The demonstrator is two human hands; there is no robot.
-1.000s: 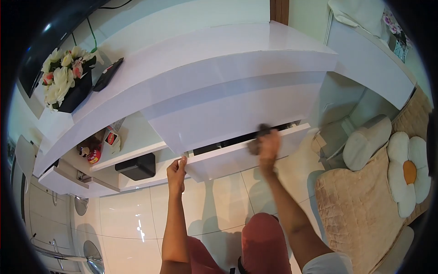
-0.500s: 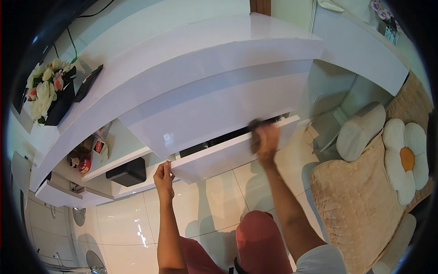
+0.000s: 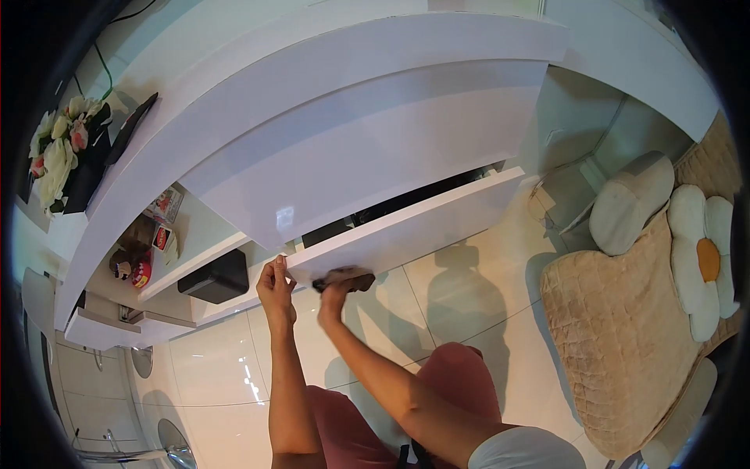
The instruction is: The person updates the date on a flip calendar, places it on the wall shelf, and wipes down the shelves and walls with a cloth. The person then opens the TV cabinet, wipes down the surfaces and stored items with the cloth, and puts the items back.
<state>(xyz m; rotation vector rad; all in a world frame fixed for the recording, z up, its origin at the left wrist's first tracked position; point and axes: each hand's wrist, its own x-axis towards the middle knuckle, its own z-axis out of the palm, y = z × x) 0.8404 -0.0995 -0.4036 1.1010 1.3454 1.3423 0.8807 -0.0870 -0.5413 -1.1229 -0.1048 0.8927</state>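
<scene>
A white drawer (image 3: 422, 223) stands partly pulled out below a white cabinet panel, with dark contents showing through the gap. My left hand (image 3: 276, 291) pinches the top corner at the drawer's left end. Close by on the right, my right hand (image 3: 334, 295) grips a dark crumpled cloth (image 3: 355, 281) against the lower left part of the drawer's front face. The fingers of that hand are partly covered by the cloth.
Left of the drawer, open shelves hold a black box (image 3: 215, 277), a red toy (image 3: 141, 272) and small packets. White flowers (image 3: 58, 160) in a black pot stand on the counter. At the right are a beige quilted seat (image 3: 617, 344) and a flower-shaped cushion (image 3: 691, 262).
My right hand has moved with the cloth from the drawer's top edge at the right to the left part of its front. My left hand still holds the corner. The view has shifted.
</scene>
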